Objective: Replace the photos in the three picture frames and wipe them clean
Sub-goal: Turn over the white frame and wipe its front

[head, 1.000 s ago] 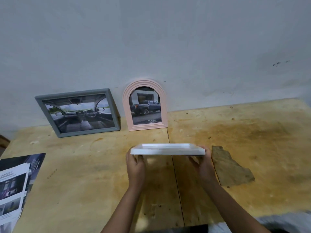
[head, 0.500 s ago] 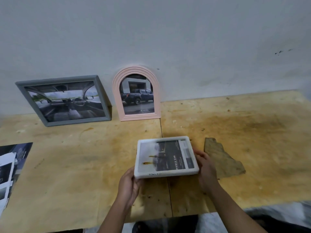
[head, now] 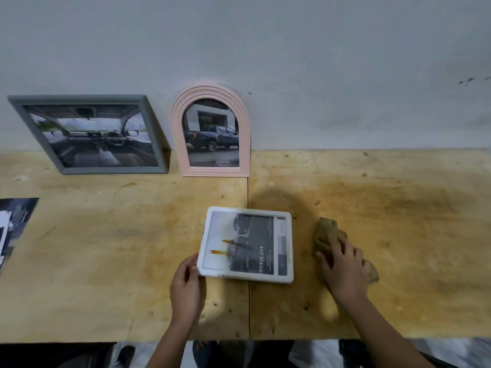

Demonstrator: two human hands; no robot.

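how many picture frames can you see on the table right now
3: a grey rectangular frame leaning on the wall at far left, a pink arched frame beside it, and a white rectangular frame lying flat near the left hand.

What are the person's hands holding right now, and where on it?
The left hand grips the white frame at its near left corner. The right hand rests on the brown cloth, fingers curling over its middle.

A flat frame (head: 247, 245) lies on the worktop (head: 106, 261) between both hands' fingers (head: 191, 264). A cloth (head: 328, 235) sits under the right fingers. Beyond, two frames (head: 90, 134) lean on the wall (head: 318, 62); papers (head: 13, 224) lie far left.
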